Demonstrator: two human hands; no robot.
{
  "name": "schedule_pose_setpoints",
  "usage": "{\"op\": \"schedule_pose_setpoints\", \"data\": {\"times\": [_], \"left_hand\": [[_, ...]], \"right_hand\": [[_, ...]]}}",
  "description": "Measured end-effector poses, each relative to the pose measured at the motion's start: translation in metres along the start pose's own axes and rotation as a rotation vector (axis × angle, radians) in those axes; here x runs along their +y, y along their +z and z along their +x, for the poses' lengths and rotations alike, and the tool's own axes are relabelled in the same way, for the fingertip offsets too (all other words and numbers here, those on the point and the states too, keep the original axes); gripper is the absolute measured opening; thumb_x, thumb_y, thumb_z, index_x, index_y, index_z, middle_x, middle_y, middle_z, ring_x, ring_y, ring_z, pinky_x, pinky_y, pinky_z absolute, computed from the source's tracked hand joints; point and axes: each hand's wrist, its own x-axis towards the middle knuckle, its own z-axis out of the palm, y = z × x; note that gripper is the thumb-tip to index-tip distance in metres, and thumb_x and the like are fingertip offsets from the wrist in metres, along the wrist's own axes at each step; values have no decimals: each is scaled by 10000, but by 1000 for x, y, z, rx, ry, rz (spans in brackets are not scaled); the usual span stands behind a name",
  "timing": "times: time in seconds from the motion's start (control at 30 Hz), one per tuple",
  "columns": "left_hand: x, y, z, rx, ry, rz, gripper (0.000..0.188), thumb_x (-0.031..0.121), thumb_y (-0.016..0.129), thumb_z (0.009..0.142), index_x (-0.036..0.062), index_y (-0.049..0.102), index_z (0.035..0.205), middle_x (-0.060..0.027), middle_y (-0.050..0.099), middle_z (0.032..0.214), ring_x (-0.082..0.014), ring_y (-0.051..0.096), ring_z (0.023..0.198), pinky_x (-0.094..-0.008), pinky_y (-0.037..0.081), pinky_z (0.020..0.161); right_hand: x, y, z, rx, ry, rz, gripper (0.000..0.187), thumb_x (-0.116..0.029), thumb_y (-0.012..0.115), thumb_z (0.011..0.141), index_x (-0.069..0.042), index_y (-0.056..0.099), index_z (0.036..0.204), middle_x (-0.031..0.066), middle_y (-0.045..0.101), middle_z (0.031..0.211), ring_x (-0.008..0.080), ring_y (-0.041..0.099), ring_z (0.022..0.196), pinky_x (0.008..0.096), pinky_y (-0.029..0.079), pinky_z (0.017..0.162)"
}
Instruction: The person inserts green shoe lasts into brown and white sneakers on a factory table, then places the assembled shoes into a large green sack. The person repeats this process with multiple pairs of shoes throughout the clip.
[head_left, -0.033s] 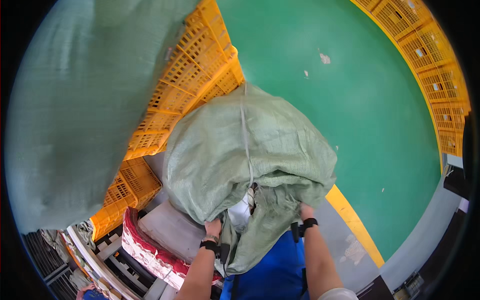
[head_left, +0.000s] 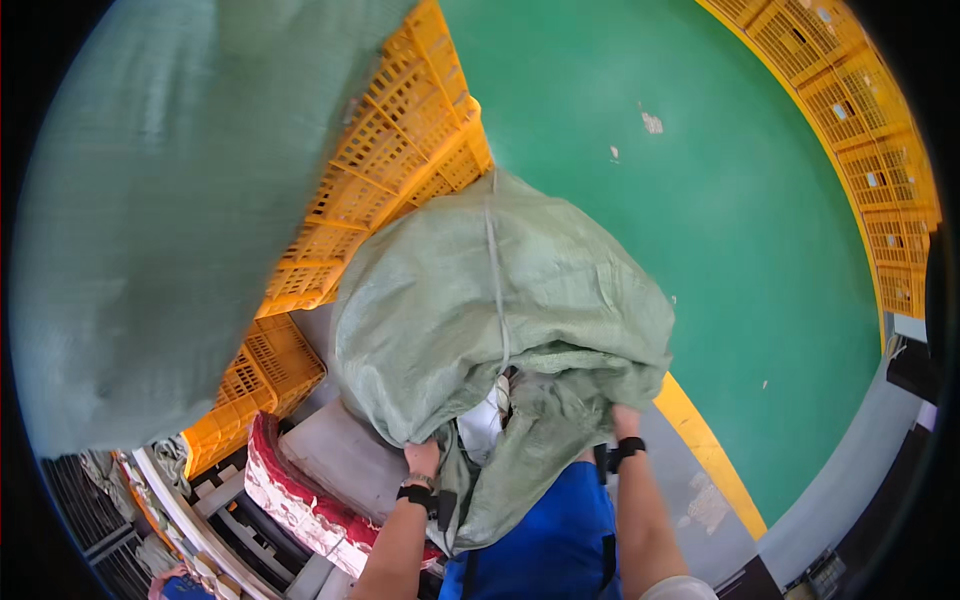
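Little changed from the instant before: green sack (head_left: 560, 260), left hand (head_left: 423, 459) and right hand (head_left: 627, 422) match, bar a slight shift of view; the two-handed hold thus goes on, the sack's mouth no wider.

Left hand: fingers closed on bunched fabric, left of the mouth. Right hand: grasping fabric at the sack's right side, fingertips hidden.

Blue garment (head_left: 545, 545): between the forearms. Red-and-white padded piece (head_left: 300, 500): left of the left forearm.

Sack: bulging, just ahead of both hands, beside the floor's yellow stripe (head_left: 710, 455); underside unseen. White item (head_left: 482, 432): partly showing in its mouth. Pale cord (head_left: 495, 270): across its top.

Larger green bundle (head_left: 170, 230): left, blurred. Yellow crates (head_left: 385, 165): behind the sack, to the left. Crate row (head_left: 840, 110): along the green floor's (head_left: 730, 230) far right edge.
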Motion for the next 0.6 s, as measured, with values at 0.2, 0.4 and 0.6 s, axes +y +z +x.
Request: {"op": "schedule_pose_setpoints", "data": {"times": [0.2,0.4,0.6], "left_hand": [[40,-78,-39,135,410,267,212,93,506,841,-27,661,923,-244,654,963,-370,617,945,-433,457,860],[85,-102,-113,28,79,-348,235,90,465,829,-44,630,929,-228,641,935,-330,635,817,-406,473,834],[207,-164,-218,-359,141,-906,319,114,504,794,-78,606,1028,-159,655,918,-227,640,817,-354,513,708]], "right_hand": [[-63,-171,68,-103,251,1573,526,-431,426,952,-42,489,1299,111,515,1314,302,513,1155,426,411,995],[-145,-290,-59,-233,217,1693,499,-333,365,953,3,478,1305,157,495,1342,318,484,1208,434,399,1021],[-178,-461,-124,-276,-240,1575,558,-349,344,904,50,489,1266,185,536,1279,333,536,1140,448,439,978]]}}
